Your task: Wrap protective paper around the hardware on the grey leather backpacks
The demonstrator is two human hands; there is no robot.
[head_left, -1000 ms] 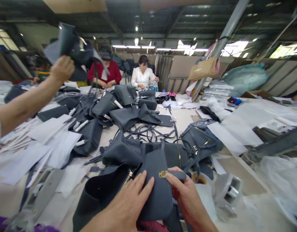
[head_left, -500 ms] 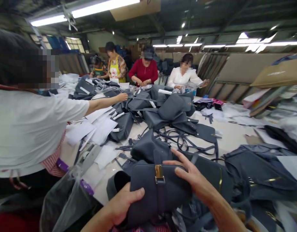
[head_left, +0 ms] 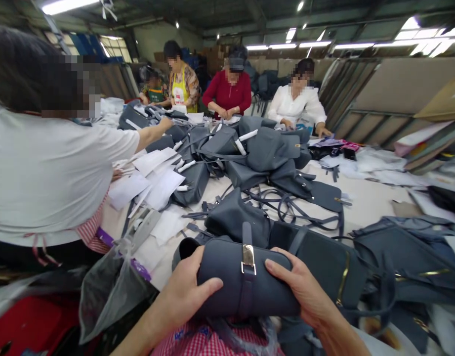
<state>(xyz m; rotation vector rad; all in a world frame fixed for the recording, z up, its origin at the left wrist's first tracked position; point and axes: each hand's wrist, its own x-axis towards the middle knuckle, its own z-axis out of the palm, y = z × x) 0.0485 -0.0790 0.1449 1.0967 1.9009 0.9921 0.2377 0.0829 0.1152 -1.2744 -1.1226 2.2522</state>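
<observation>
A dark blue-grey leather-look bag (head_left: 220,262) is held between my two hands, its flap side turned up toward me. A strap with a gold-coloured metal buckle (head_left: 248,257) runs down the middle of the flap. My left hand (head_left: 190,282) grips the bag's left end, thumb on the front and fingers mostly hidden behind. Around the right end is my right hand (head_left: 294,277), its thumb pressed on the front near the buckle. Just beyond lies another dark bag (head_left: 234,212), and to the right one with a gold zip (head_left: 323,267).
A heap of similar bags (head_left: 268,148) and loose straps (head_left: 286,205) covers the table (head_left: 364,200). White paper sheets (head_left: 162,183) lie at the left. A co-worker in a white shirt (head_left: 53,183) stands close on my left; several others work across the table. A clear plastic bag (head_left: 108,296) hangs at the near edge.
My right hand has come down from above the bag and now grips its right end. The strap end now sticks up above the buckle. The left co-worker's arm has drawn back.
</observation>
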